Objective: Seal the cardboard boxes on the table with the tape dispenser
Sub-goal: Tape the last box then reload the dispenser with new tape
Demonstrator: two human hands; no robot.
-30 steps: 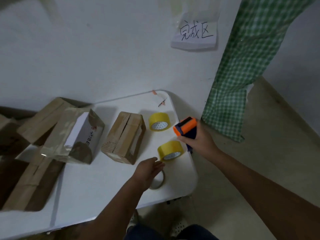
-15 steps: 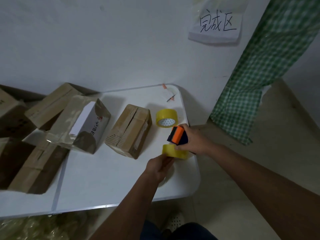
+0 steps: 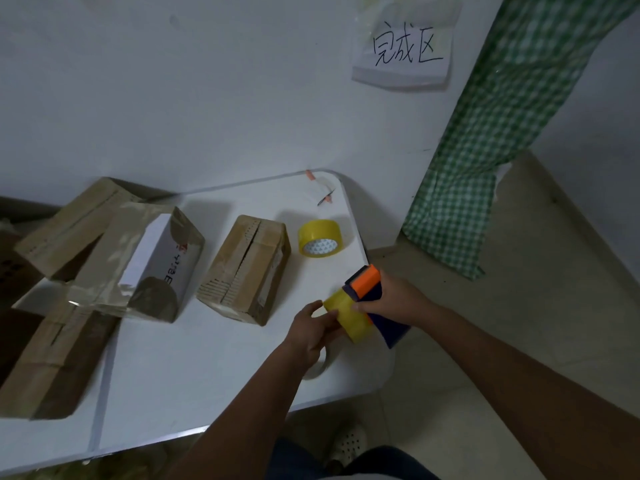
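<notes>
hands: right hand [image 3: 398,299] grips the tape dispenser [image 3: 370,299] at the table [image 3: 207,375] edge; left hand [image 3: 311,332] holds a yellow tape roll [image 3: 349,317] against it
tape rolls: two yellow, the second roll [image 3: 320,239] sits further back
boxes: one small cardboard box [image 3: 247,268] mid-table, four stacked boxes [image 3: 104,268] piled left

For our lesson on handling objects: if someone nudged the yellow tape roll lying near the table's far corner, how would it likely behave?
The tape roll lies on its flat face, so a nudge would probably slide it, not roll it. It looks hollow, so likely light for its size. It lies near the table edge, so a hard push might send it off.
</notes>
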